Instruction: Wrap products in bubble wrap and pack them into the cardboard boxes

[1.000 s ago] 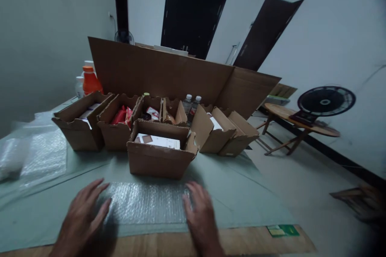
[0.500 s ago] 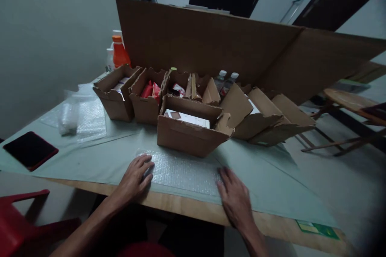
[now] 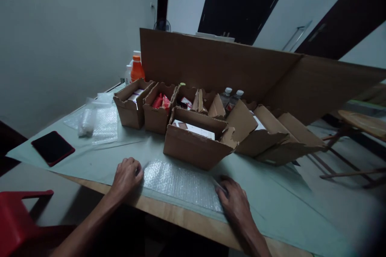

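Note:
A sheet of bubble wrap [image 3: 181, 180] lies flat on the pale green cloth [image 3: 271, 196] near the table's front edge. My left hand [image 3: 126, 174] sits at its left edge with fingers curled onto the corner. At the sheet's right edge my right hand [image 3: 233, 200] has its fingers bent over the border. Just behind the sheet stands an open cardboard box [image 3: 193, 150] holding a flat white item.
Several more open boxes [image 3: 157, 112] with small goods line up behind, backed by a tall cardboard wall [image 3: 211, 64]. An orange bottle [image 3: 137, 70], a bubble wrap roll [image 3: 87, 120] and a dark phone [image 3: 52, 147] lie left. A red chair [image 3: 15, 217] is lower left.
The view shifted left and back. Both hands went from lying flat with spread fingers on the sheet to curled fingers at its left and right edges.

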The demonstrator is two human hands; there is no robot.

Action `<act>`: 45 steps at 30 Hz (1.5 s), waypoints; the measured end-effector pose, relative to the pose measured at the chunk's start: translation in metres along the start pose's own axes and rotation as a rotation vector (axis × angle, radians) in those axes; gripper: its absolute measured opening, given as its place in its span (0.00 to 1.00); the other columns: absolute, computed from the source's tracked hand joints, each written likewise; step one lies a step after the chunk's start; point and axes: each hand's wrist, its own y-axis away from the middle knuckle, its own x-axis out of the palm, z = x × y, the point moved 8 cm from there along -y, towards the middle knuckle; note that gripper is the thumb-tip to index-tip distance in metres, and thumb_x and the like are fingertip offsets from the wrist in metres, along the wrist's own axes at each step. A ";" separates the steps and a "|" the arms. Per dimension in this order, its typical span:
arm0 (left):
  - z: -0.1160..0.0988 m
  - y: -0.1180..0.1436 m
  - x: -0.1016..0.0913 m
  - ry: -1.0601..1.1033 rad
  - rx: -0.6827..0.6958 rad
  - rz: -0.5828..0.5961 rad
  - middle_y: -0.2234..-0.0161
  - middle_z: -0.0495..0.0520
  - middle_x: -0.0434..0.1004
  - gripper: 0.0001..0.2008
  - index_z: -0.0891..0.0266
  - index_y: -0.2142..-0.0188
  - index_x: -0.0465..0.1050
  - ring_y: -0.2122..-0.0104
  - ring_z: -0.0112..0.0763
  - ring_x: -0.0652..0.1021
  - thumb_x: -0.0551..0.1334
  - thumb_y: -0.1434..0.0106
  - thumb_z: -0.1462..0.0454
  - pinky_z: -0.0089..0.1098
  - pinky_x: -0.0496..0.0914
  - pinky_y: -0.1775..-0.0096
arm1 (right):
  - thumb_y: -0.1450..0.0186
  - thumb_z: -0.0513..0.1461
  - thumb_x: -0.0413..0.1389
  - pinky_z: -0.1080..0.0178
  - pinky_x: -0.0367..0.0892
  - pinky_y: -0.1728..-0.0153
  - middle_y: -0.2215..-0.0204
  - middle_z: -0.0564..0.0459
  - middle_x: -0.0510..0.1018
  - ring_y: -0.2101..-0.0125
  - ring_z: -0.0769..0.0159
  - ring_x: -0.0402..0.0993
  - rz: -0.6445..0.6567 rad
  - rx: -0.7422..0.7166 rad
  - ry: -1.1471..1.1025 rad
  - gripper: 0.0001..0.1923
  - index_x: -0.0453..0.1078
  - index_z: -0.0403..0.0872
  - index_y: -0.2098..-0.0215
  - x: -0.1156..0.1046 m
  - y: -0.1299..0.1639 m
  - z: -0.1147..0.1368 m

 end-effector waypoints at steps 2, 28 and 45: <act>0.002 0.001 -0.001 0.074 0.003 -0.016 0.68 0.53 0.77 0.06 0.60 0.71 0.72 0.64 0.38 0.76 0.58 0.38 0.66 0.34 0.66 0.61 | 0.38 0.48 0.50 0.55 0.69 0.57 0.62 0.44 0.81 0.60 0.53 0.77 0.002 0.046 -0.136 0.15 0.73 0.48 0.68 -0.012 0.010 0.002; 0.006 0.084 -0.039 0.291 0.689 0.069 0.33 0.58 0.60 0.43 0.52 0.33 0.57 0.32 0.49 0.59 0.56 0.50 0.75 0.54 0.64 0.38 | 0.41 0.56 0.64 0.66 0.67 0.72 0.73 0.53 0.76 0.76 0.70 0.69 0.636 0.268 -1.301 0.25 0.79 0.45 0.58 0.109 0.098 0.184; 0.020 0.016 0.003 0.285 0.089 -0.139 0.65 0.53 0.76 0.37 0.61 0.32 0.52 0.64 0.40 0.75 0.62 0.38 0.65 0.39 0.69 0.57 | 0.36 0.30 0.53 0.47 0.66 0.43 0.41 0.45 0.73 0.39 0.52 0.66 0.011 -0.573 -0.340 0.26 0.68 0.49 0.40 0.059 0.051 0.218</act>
